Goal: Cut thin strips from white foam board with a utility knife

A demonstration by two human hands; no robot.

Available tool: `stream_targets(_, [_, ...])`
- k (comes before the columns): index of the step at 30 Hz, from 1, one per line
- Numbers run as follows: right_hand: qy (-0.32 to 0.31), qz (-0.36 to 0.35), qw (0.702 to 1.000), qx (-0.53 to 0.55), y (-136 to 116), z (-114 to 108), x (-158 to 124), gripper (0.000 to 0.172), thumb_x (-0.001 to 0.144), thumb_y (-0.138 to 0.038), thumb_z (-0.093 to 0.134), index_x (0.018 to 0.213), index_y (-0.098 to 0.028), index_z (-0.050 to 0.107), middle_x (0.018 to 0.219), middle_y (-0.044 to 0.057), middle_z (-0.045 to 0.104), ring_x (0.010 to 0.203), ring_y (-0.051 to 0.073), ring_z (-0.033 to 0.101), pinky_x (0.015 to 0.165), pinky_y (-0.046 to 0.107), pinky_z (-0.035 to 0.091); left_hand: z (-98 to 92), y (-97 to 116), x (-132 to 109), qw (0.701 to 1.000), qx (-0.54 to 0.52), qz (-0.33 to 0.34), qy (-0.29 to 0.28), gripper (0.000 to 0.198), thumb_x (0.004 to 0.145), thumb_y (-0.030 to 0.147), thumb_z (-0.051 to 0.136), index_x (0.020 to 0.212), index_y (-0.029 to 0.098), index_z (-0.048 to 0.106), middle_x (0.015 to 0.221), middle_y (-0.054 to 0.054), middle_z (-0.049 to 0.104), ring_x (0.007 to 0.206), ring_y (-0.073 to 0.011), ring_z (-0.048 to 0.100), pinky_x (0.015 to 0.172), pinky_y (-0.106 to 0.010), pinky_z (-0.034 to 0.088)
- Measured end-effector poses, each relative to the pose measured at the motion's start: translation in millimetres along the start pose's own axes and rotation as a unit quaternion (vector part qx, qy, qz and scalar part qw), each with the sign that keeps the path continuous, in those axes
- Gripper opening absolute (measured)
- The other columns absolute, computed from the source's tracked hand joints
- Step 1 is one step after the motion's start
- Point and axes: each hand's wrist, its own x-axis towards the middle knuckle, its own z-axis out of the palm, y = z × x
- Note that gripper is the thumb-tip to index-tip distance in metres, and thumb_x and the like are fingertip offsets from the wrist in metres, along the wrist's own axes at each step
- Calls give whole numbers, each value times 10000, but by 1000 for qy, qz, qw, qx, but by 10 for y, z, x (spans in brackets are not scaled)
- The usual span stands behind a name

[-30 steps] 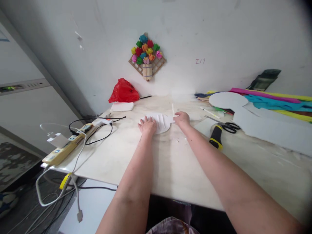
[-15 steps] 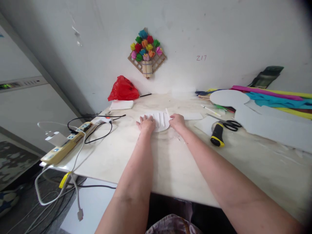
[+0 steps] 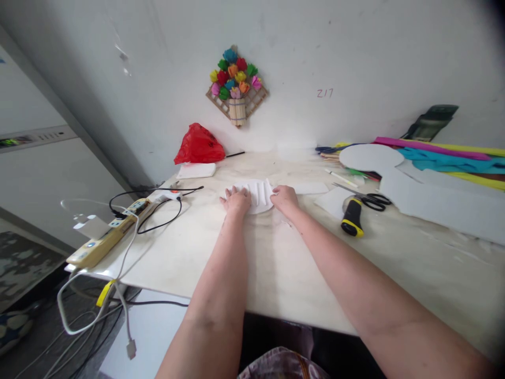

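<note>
A round white paper piece [image 3: 258, 204] lies flat on the table, with several thin white strips [image 3: 260, 192] standing in parallel ridges across it. My left hand [image 3: 236, 200] rests on its left side, fingers spread and pressing down. At the right edge, my right hand [image 3: 284, 200] has its thumb and fingers closed on the rightmost white strip [image 3: 269, 185], against the round piece. The fingers hide that strip's near end. Right of this hand lie a flat white paper strip [image 3: 311, 188], a white sheet [image 3: 333, 202], black-handled scissors [image 3: 374, 201] and a yellow-and-black utility knife [image 3: 352, 217].
On the left, a power strip [image 3: 90, 251] and loose cables run along the table edge. A red plastic bag [image 3: 200, 145] and a white pad [image 3: 196, 170] sit at the back. Cut white board [image 3: 442, 202] and coloured crepe paper [image 3: 453, 159] occupy the right side.
My right hand has shifted slightly left with the rightmost strip, which now sits closer to the other ridges on the round piece. My left hand stays in place.
</note>
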Motion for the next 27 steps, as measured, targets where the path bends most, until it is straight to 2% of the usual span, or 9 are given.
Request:
stream_targets(9, [8,8,1000,-15,-3,9,5,187,707,-237,575,845,-178,687,861,84,710,857,184,654,732,227,462,4,-23,19,1000,0,3,3,507,885,470,238,1295,350,511,1509,-4,298,1398,-320,174,1063,-628,160])
stream_targets(14, [17,2,1000,-3,13,32,8,224,717,-279,573,901,-180,655,867,81,699,840,176,652,704,222,460,-24,10,19,999,24,27,-6,656,801,649,330,1362,327,442,1535,-8,223,1417,-326,65,1089,-615,78])
stream_targets(21, [13,-19,999,-42,18,33,21,221,713,-204,549,907,-175,650,901,89,698,876,190,642,742,239,451,-57,26,-15,998,41,38,-27,586,829,569,325,1355,342,448,1539,7,201,1423,-306,28,1084,-625,33])
stream_targets(27, [12,-15,999,-46,10,15,2,206,753,-194,514,898,-182,659,890,89,694,890,195,634,751,250,445,-45,-14,36,998,20,25,-48,614,825,597,323,1385,355,394,1541,11,192,1421,-309,31,1078,-631,38])
